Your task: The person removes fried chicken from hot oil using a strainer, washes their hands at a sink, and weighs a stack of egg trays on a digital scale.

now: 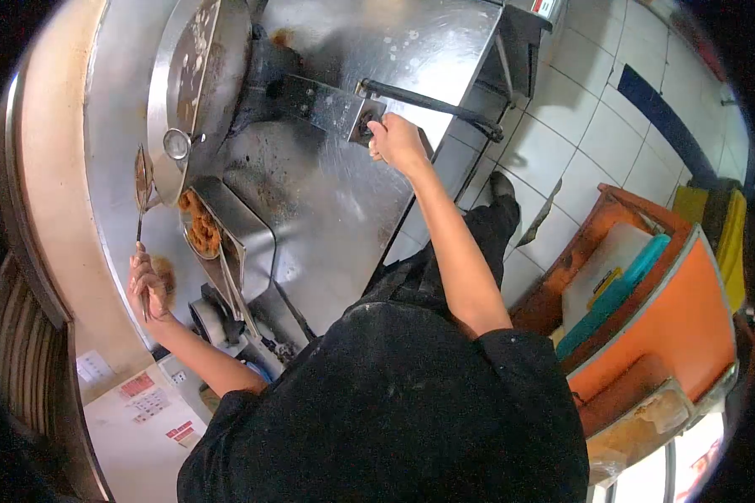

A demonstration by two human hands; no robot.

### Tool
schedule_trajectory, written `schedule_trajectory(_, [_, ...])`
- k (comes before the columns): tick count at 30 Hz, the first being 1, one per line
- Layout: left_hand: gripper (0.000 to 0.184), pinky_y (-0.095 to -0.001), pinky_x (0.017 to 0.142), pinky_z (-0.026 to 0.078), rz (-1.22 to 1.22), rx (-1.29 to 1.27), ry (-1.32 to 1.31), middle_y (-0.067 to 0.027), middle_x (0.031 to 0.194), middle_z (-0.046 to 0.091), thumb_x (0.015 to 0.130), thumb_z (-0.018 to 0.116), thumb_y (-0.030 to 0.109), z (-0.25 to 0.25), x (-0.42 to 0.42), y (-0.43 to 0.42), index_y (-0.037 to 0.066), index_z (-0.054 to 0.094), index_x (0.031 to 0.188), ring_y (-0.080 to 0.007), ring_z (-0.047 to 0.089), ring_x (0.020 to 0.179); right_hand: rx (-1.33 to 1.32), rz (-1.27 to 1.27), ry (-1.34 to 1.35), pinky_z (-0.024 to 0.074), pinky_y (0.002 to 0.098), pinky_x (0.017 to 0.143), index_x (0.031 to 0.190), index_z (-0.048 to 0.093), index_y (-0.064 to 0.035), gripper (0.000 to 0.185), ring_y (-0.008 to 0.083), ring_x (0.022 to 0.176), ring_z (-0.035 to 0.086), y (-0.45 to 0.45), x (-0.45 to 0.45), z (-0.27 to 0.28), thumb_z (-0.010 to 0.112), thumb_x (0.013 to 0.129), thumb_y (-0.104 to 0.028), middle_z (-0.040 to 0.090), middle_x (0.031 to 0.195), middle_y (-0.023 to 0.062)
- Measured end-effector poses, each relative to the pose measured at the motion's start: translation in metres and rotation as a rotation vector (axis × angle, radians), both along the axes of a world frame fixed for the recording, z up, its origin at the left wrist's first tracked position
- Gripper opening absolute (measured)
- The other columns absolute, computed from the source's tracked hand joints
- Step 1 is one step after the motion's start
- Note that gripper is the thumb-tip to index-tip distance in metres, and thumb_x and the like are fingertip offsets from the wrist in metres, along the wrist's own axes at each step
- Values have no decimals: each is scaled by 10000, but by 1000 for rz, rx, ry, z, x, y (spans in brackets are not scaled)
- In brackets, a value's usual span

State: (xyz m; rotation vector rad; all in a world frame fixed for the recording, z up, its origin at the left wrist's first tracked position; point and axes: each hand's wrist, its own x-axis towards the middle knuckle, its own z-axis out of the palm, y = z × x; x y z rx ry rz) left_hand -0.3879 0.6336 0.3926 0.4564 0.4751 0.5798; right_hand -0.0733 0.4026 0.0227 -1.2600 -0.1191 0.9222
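My left hand [148,285] is closed around the handle of a long-handled skimmer [144,180], its head pointing up beside the large metal pan. My right hand [397,142] is closed at a dark control knob [367,124] on the end of the burner's metal box [323,105]. My fingers partly hide that knob. A black gas hose [428,101] runs just past my right hand. Near the skimmer stands a metal tray [247,226] with browned fried pieces [201,226] at its left end.
The wide pan [239,75] fills the upper left, with a small round strainer [177,144] at its rim. Tongs [231,285] lean by the tray. Behind the steel counter [352,193], an orange bin [671,293] holds boards on the tiled floor.
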Motion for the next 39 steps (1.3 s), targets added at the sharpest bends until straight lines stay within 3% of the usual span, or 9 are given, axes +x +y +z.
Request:
schedule_trajectory(1, [383, -241, 471, 454, -1, 2, 7, -159, 934, 470, 1046, 291, 124, 1, 0, 1, -152, 293, 1312, -144, 496, 622, -139, -4, -367, 523, 428, 572, 901, 556, 59, 269, 367, 636, 654, -4, -1, -3, 593, 924, -207, 630, 717, 240])
schedule_trajectory(4, [383, -238, 473, 454, -7, -25, 4, -154, 914, 476, 1046, 295, 124, 2, 3, 5, -157, 303, 1306, -146, 499, 625, -333, -119, -744, 522, 480, 667, 910, 561, 40, 266, 441, 735, 642, -8, -9, 2, 601, 909, -223, 638, 784, 268])
schedule_trajectory(12, [397, -236, 451, 448, 42, -1, 44, -108, 827, 475, 1031, 311, 98, 8, 7, 3, -183, 278, 1310, -123, 476, 590, -373, -94, -695, 528, 509, 692, 915, 552, 31, 263, 444, 808, 650, -7, -13, 5, 579, 920, -231, 644, 812, 279])
schedule_trajectory(17, [382, -230, 475, 453, -26, 7, -1, -155, 907, 496, 1043, 312, 105, 5, -1, 5, -164, 292, 1315, -135, 488, 624, -380, -69, -732, 529, 505, 707, 935, 556, 44, 276, 439, 818, 653, -9, -9, 9, 580, 920, -231, 644, 806, 283])
schedule_trajectory(24, [366, -217, 474, 440, 52, 114, -6, -143, 929, 452, 1048, 302, 111, -4, -3, -5, -136, 293, 1317, -131, 469, 622, -363, 231, -872, 511, 490, 731, 960, 585, 81, 354, 464, 838, 631, -10, 22, 15, 641, 880, -259, 639, 832, 297])
schedule_trajectory(26, [360, -208, 464, 429, 124, 172, -27, -120, 928, 435, 1045, 301, 97, -10, -6, -5, -132, 285, 1323, -124, 457, 617, -243, 154, -870, 485, 479, 682, 815, 571, 46, 351, 448, 750, 616, -11, 21, 19, 622, 899, -292, 629, 737, 258])
schedule_trajectory(28, [353, -182, 452, 409, 153, 211, 89, -99, 924, 447, 1021, 362, 60, -11, 1, -14, -129, 316, 1316, -93, 451, 618, -315, 280, -789, 488, 503, 708, 914, 567, 81, 354, 473, 810, 614, 0, 25, 3, 661, 865, -257, 619, 804, 309])
schedule_trajectory(31, [363, -134, 422, 390, 122, 371, 243, -63, 911, 478, 946, 498, 10, -12, 5, -17, -119, 407, 1272, -26, 440, 610, -322, 267, -1056, 493, 493, 684, 928, 549, 52, 280, 445, 811, 616, -1, 15, 26, 626, 890, -214, 620, 852, 276])
schedule_trajectory(39, [313, -123, 407, 379, 96, 521, 324, -16, 859, 500, 949, 525, 62, -11, -5, -14, -64, 444, 1224, 2, 440, 542, -368, 255, -1409, 489, 493, 626, 920, 543, 15, 199, 430, 730, 619, 1, 5, 29, 616, 874, -165, 625, 786, 231])
